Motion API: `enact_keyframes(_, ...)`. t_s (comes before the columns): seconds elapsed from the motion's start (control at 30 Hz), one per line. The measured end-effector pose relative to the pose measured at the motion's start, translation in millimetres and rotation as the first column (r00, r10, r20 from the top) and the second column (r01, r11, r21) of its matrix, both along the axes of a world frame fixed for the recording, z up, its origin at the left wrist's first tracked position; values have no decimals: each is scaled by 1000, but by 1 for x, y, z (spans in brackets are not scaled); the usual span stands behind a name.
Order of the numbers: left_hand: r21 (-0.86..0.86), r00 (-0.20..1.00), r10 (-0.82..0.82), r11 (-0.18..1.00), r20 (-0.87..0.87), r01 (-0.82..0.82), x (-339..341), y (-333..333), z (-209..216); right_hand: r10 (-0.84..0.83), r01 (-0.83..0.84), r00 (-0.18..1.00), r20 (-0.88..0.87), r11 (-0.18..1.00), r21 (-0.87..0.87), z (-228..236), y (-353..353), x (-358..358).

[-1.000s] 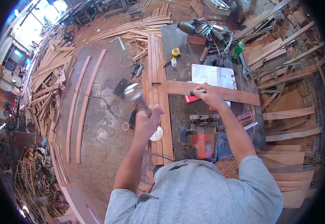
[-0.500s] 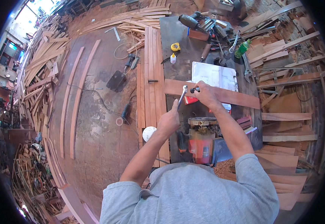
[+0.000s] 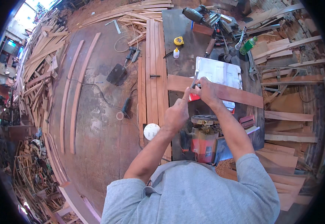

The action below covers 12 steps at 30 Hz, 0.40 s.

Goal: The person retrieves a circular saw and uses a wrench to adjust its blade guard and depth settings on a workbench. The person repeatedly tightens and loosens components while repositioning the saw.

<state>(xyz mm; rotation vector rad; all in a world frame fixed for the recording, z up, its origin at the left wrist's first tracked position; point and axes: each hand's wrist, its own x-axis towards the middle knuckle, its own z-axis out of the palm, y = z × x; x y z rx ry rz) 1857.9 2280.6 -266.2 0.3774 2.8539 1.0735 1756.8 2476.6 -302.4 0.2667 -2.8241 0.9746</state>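
A slim silver wrench [image 3: 195, 77] slants up from my left hand [image 3: 176, 115], which is closed around its lower end. Close by on the right, the bent fingers of my right hand [image 3: 208, 92] pinch a small dark piece [image 3: 197, 86], mostly hidden by the fingers. The wrench's upper end is right beside that piece; whether they touch I cannot tell. Both hands are over a flat reddish board [image 3: 241, 98] lying across the dark worktable [image 3: 185, 33]. Nearer my body stands a red power tool [image 3: 203, 143] with a round plate on top, like an upturned router.
Long wooden strips [image 3: 153, 67] run along the table's left side, with a white sanding disc [image 3: 151, 131] near them. An open book [image 3: 218, 72], yellow tape measure [image 3: 178, 40], glue bottle [image 3: 176, 53] and green bottle [image 3: 248, 45] are beyond the board. Scrap wood [image 3: 47, 56] is piled left.
My left hand has moved right and up, bringing the wrench closer to the dark piece in my right hand. The wrench's upper end has shifted right and up. The view has shifted slightly.
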Motion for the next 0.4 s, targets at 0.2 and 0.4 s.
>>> enact_keyframes(0.2, -1, 999, 29, 1000, 41, -29, -7, -2, 1, 11, -5, 998, -66, 996, 85, 8, 1, 8)
enact_keyframes(0.4, -155, 953, -29, 985, 303, 80, -15, -6, -10, 52, -57, 996, 69, 996, 69, 17, -4, 3)
